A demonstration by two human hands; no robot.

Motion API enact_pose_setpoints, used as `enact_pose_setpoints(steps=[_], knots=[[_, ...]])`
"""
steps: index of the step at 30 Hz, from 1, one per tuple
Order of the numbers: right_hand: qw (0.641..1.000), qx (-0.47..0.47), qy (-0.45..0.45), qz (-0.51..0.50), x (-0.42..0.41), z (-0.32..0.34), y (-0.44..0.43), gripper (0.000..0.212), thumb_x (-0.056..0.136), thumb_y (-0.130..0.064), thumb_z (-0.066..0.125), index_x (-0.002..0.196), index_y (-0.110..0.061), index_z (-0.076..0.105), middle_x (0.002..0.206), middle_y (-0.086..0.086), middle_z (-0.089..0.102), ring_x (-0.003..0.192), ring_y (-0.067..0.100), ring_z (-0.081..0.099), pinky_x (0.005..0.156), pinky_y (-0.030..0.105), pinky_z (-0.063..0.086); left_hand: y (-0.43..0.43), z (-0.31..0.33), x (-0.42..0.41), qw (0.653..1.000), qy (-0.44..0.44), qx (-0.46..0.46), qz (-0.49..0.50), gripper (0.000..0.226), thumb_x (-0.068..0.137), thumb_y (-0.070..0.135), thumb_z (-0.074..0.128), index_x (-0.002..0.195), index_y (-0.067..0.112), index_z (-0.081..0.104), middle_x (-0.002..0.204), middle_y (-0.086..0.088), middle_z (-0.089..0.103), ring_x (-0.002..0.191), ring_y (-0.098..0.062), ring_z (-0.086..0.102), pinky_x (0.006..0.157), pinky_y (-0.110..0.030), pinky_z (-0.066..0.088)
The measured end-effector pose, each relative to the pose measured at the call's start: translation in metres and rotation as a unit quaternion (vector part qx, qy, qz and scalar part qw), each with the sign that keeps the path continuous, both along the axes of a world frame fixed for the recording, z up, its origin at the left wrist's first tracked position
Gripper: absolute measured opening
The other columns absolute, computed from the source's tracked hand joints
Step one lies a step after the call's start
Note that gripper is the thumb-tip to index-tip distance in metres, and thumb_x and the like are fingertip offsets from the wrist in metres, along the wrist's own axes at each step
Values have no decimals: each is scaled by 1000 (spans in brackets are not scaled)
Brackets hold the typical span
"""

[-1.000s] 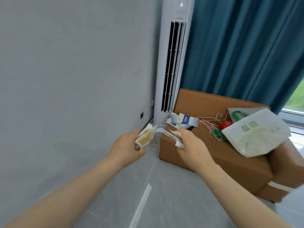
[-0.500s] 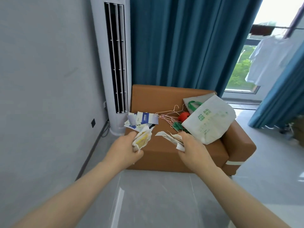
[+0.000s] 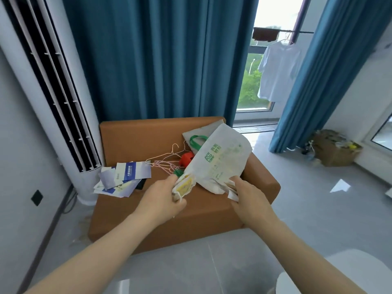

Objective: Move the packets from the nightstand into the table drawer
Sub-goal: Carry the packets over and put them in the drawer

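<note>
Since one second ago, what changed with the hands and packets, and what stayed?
The view swung right, from the wall to the curtain. The left hand, gripping the yellow packets, and the right hand, gripping the white packets, drew apart; the packets were close together a second ago. Nothing was let go. The bag, hangers and leaflets on the seat lie as before.

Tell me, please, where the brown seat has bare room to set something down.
The right armrest, beside the white bag, is bare, as is the near strip before the leaflets. The middle is crowded with hangers and the bag.
</note>
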State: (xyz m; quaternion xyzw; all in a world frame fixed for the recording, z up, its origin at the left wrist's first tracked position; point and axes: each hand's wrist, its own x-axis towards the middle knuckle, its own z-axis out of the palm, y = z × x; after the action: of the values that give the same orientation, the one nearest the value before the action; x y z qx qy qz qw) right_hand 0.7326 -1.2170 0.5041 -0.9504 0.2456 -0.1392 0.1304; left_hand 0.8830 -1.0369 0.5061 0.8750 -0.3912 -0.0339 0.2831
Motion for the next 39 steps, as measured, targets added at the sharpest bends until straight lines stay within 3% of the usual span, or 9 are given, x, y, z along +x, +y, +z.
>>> enact_pose_setpoints(steps=[5, 12, 15, 19, 22, 25, 28, 35, 39], knots=[[999, 20, -6, -45, 4, -5, -78, 9, 88, -20, 49, 96, -20, 49, 82, -6, 57, 70, 17, 55, 52, 26, 37, -86, -3, 17, 999, 20, 0, -46, 22, 75, 30, 62, 89, 19, 50, 79, 2, 63, 72, -20, 61, 60, -40, 51], [992, 26, -10, -127, 34, -18, -168, 17, 87, -19, 47, 103, -18, 54, 85, -3, 61, 73, 16, 55, 63, 32, 46, -207, -13, 71, 990, 26, 12, -136, 18, 77, 24, 60, 82, 16, 45, 65, 3, 54, 60, -17, 52, 47, -27, 35], [985, 17, -13, -173, 52, -19, -203, 15, 86, -20, 51, 101, -19, 54, 83, -4, 60, 72, 17, 55, 62, 32, 46, -255, -14, 99, 984, 27, 13, -177, 18, 77, 25, 60, 85, 16, 46, 63, 2, 54, 60, -16, 52, 50, -28, 37], [975, 21, -14, -222, 70, -15, -239, 12, 86, -19, 49, 98, -20, 51, 79, -8, 56, 69, 16, 50, 52, 20, 34, -313, -15, 130, 974, 33, 11, -226, 19, 78, 25, 60, 83, 15, 45, 59, 3, 48, 59, -16, 50, 53, -31, 42], [967, 33, -12, -253, 72, -12, -262, 14, 84, -13, 47, 98, -17, 47, 72, -7, 47, 63, 14, 43, 50, 21, 26, -359, -15, 141, 965, 25, 21, -262, 19, 76, 24, 60, 81, 16, 44, 60, 2, 50, 66, -20, 55, 61, -37, 47], [958, 40, -8, -285, 64, -17, -288, 13, 82, -10, 46, 91, -19, 43, 67, -10, 43, 58, 10, 41, 48, 23, 24, -402, -17, 137, 956, 33, 22, -292, 17, 75, 24, 60, 80, 17, 45, 66, 2, 54, 68, -18, 56, 59, -35, 46], [948, 42, -9, -315, 52, -22, -319, 15, 82, -9, 47, 89, -21, 41, 68, -8, 45, 62, 18, 44, 48, 22, 24, -445, -22, 127, 946, 37, 31, -322, 18, 73, 24, 58, 83, 14, 47, 73, 0, 58, 71, -21, 57, 62, -38, 48], [932, 59, -38, -355, 5, -31, -408, 22, 85, -9, 49, 104, -20, 46, 79, -3, 52, 70, 22, 46, 50, 19, 27, -556, -24, 79, 926, 23, 45, -375, 19, 77, 27, 59, 88, 16, 48, 79, 1, 59, 77, -20, 58, 64, -35, 50], [920, 83, -56, -378, -28, -29, -458, 27, 86, -10, 51, 110, -20, 49, 89, 2, 61, 78, 25, 54, 59, 31, 38, -617, -17, 43, 915, -3, 59, -400, 17, 79, 20, 58, 85, 20, 42, 70, 10, 47, 69, -17, 50, 51, -25, 38]])
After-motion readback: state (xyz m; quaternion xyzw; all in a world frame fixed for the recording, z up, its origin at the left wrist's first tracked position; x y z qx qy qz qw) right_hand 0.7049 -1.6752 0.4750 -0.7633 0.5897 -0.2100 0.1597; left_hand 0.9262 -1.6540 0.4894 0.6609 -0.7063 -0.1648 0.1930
